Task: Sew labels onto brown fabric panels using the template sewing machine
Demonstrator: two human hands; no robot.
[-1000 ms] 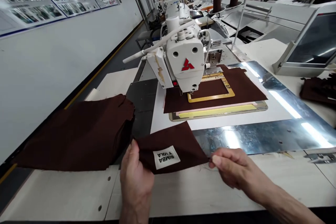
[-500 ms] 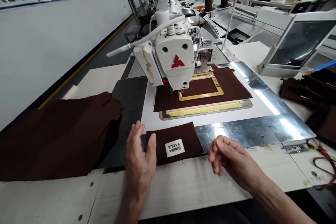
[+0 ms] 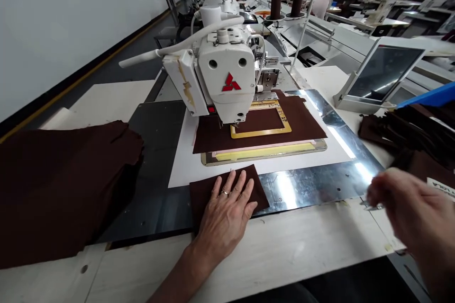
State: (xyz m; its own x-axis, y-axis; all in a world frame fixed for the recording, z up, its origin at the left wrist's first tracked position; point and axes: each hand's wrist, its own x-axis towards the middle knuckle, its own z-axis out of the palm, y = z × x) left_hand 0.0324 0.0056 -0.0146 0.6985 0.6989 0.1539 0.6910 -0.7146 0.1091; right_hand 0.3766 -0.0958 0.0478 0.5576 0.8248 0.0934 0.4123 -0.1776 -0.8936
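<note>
Left hand [image 3: 227, 215] flat, fingers slightly spread, pressing small brown cloth [image 3: 261, 194] on metal plate's near edge; right hand [image 3: 414, 213] blurred near snips, grip unclear. Beyond, yellow frame [image 3: 261, 133] lies on larger brown cloth [image 3: 305, 120] under sewing head [image 3: 227, 75].

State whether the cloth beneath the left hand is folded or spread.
Spread: the brown cloth lies flat, corners showing beyond the left hand.
</note>
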